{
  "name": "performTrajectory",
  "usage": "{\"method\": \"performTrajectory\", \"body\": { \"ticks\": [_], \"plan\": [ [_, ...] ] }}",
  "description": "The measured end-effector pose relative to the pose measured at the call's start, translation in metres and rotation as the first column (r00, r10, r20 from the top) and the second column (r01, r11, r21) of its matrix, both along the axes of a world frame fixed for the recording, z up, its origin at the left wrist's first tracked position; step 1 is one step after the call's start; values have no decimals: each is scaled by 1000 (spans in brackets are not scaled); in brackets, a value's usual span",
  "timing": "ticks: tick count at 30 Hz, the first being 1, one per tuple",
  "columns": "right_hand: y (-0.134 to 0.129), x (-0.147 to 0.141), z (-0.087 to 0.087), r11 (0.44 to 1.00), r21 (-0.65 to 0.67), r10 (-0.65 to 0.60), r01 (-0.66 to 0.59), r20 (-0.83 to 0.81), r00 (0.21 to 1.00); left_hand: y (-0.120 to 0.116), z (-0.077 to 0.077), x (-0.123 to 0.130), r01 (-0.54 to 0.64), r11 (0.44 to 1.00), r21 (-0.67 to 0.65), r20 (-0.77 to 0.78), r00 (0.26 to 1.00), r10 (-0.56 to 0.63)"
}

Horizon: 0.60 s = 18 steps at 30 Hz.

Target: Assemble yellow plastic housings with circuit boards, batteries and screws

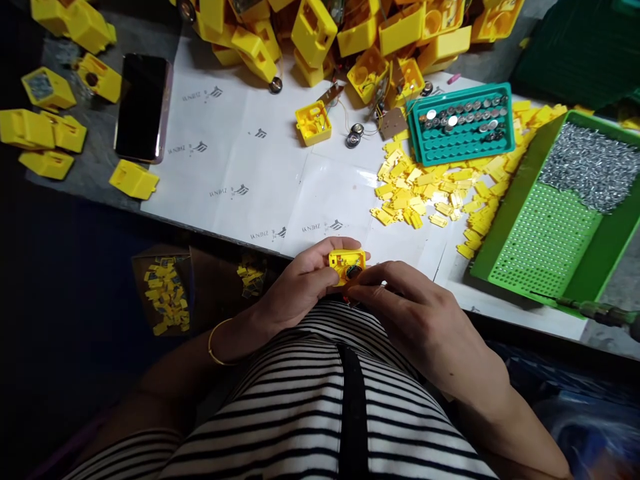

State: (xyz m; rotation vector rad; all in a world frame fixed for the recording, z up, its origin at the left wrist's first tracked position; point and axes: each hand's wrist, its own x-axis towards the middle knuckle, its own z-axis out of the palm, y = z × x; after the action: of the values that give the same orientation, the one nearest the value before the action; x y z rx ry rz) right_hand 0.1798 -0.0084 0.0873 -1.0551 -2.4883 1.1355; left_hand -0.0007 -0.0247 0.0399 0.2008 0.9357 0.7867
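Note:
Just off the table's front edge, my left hand [305, 283] is closed round a small yellow housing [344, 259], its open side facing up. A dark round part sits inside the housing at its right. My right hand [410, 300] is at the housing's lower right, thumb and fingers pinched together. What these fingers hold is too small and too hidden to name; a bit of reddish wire or board shows just below them.
Yellow housings with wires heap along the back of the table [240, 153]. A phone [143, 107] lies at left. At right are a teal tray [463, 150] of button cells, scattered yellow covers [400, 193], a green basket [543, 237] of screws and a screwdriver tool [600, 312].

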Motion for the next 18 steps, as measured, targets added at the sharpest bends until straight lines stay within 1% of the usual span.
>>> {"method": "performTrajectory", "body": {
  "ticks": [2,7,11,14,18],
  "plan": [
    [2,-1,3,1000,-2,24,-24,14,1000,0,2,-1,11,1000,-24,38,999,-10],
    [3,-3,4,999,17,35,-36,38,999,-1,2,-1,4,1000,-20,-6,1000,-4],
    [2,-3,4,999,1,42,-42,27,999,-2,1,-2,-1,999,-40,32,999,2],
    [1,-4,5,999,1,51,-51,43,998,-4,-1,-3,-14,1000,-23,41,999,15],
    [-1,-4,6,997,11,69,-70,51,996,-5,-4,-2,-9,1000,21,-1,1000,9]
  ]
}}
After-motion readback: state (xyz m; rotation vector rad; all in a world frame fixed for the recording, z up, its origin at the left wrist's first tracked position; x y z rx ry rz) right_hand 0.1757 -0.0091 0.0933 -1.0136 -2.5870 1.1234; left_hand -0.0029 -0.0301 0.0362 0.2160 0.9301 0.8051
